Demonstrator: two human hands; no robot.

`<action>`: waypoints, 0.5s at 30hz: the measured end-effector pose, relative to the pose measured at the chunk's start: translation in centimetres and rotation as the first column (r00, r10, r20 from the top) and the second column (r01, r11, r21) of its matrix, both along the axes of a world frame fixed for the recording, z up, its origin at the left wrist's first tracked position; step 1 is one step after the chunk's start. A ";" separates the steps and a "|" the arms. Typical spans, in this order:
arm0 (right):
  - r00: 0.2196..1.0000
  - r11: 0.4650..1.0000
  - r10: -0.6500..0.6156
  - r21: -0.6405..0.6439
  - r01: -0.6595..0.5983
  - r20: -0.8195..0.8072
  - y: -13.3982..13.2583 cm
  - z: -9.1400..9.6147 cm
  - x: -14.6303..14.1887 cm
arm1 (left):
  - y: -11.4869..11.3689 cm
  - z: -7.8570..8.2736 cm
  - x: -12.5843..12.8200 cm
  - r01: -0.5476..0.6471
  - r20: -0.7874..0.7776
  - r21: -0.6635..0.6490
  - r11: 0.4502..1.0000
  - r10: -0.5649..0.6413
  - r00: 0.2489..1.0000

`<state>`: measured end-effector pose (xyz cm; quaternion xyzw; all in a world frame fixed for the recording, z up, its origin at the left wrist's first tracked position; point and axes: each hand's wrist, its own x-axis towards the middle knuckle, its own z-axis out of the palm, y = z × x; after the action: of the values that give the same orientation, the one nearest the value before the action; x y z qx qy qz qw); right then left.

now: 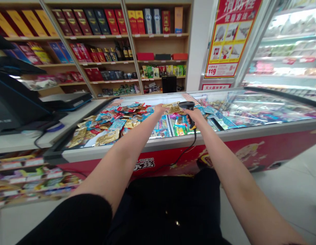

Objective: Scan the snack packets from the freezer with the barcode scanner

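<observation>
This was a shop, no question: a small grocery. Wooden shelves (158,35) along the back wall carried rows of boxed goods with price labels on the edges. A red chest freezer (224,143) stood in front, snack packets (109,126) heaped on its glass lid. A chilled display case (287,51) ran down the right, a till screen (12,102) sat on the left, and a corded barcode scanner (187,106) was out.

Wooden shelves (160,35) along the back wall carry red, yellow and dark gift boxes (97,20) and a few bottles (123,51). A red and yellow poster (230,37) hangs to their right, beside a lit chiller (287,51) whose goods are blurred. At left, a dark till screen (12,102) stands on a white table (73,117). Pale floor tiles (287,194) lie below the red-fronted chest freezer (275,149).
</observation>
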<state>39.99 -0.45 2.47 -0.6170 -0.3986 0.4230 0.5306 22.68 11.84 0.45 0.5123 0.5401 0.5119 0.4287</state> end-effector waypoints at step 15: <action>0.988 0.990 -0.140 -0.027 0.139 -0.064 0.1 -2.4 5.7 | 0.2 -1.4 9.0 0.147 -0.531 0.070 0.987 -0.088 0.843</action>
<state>45.70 -0.33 0.02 -0.6353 -0.3318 0.4094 0.5646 31.68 12.02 -0.97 0.6872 0.5758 0.3534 0.2670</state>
